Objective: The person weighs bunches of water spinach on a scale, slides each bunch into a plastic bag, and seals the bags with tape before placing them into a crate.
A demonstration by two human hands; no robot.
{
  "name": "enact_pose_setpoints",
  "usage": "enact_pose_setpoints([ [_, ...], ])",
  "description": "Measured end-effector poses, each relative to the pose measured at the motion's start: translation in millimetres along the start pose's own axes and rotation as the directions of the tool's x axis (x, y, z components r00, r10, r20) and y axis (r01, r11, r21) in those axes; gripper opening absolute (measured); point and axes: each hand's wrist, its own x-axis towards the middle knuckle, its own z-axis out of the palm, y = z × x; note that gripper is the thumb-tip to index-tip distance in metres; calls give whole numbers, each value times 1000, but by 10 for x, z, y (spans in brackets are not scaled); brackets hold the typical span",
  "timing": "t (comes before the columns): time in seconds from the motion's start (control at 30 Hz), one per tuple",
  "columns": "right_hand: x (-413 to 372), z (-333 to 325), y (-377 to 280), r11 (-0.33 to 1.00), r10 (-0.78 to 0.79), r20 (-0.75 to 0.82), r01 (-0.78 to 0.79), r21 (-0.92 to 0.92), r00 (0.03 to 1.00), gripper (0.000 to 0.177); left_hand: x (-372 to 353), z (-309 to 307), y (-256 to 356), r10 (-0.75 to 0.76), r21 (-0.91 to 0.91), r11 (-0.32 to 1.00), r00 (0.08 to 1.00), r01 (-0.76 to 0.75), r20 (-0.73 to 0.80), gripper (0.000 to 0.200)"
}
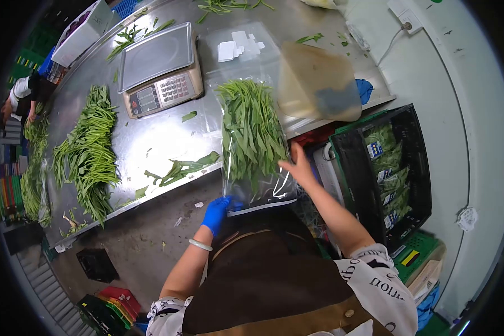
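At the near edge of the metal table (145, 137) sits your clear plastic bag (274, 191), with leafy greens (252, 126) inside and its lower end sticking out past the edge toward your brown apron (280, 280). Your left hand (216, 215), in a blue glove, is at the bag's lower left corner, forearm angled up from below, a pale bracelet (200, 245) round the wrist. Glove fingers partly hidden at the plastic; can't tell if they pinch it. Your right hand (301, 168), bare, comes in from the lower right with the forearm slanting up and left; thumb spread away from the fingers, hand at the bag's right side, thumb over the plastic. Can't tell if it presses.

Bag: glossy, wrinkled, see-through, with a pale strip along the bottom edge. Greens: long flat pointed leaves toward you, thin stems toward the far end. Loose leaves (187, 166) lie just left of the bag. Farther left, a long heap of stems (95, 148), leafy and tangled. Behind, a boxy scale (161, 73) with flat metal pan and keypad, near small white paper pieces (229, 50). To your right, a black plastic crate (421, 162) holds labelled packs of greens (387, 173).
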Motion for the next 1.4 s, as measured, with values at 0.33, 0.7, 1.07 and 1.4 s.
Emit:
enact_pose_setpoints([
  [0.33, -772, -785, 72, 969, 164, 55, -150, -197, 985, 22, 55, 230, -63, -109, -109, 986, 982, 127, 155, 33],
  [0.7, -895, 610, -786, 647, -500, 640, 743, -172, 583, 20, 11, 287, -85, -162, -349, 925, 987, 154, 5, 27],
  [1.07, -1654, -855, 940, 491, 273, 834, 677, -549, 479, 16, -121, 85, 46, 13, 74, 997, 996, -19, 86, 38],
  [1.4, -615, -670, -28, 565, -343, 274, 431, -704, 898, 45, -18, 101, 395, 674, 928, -251, 639, -275, 372, 58],
])
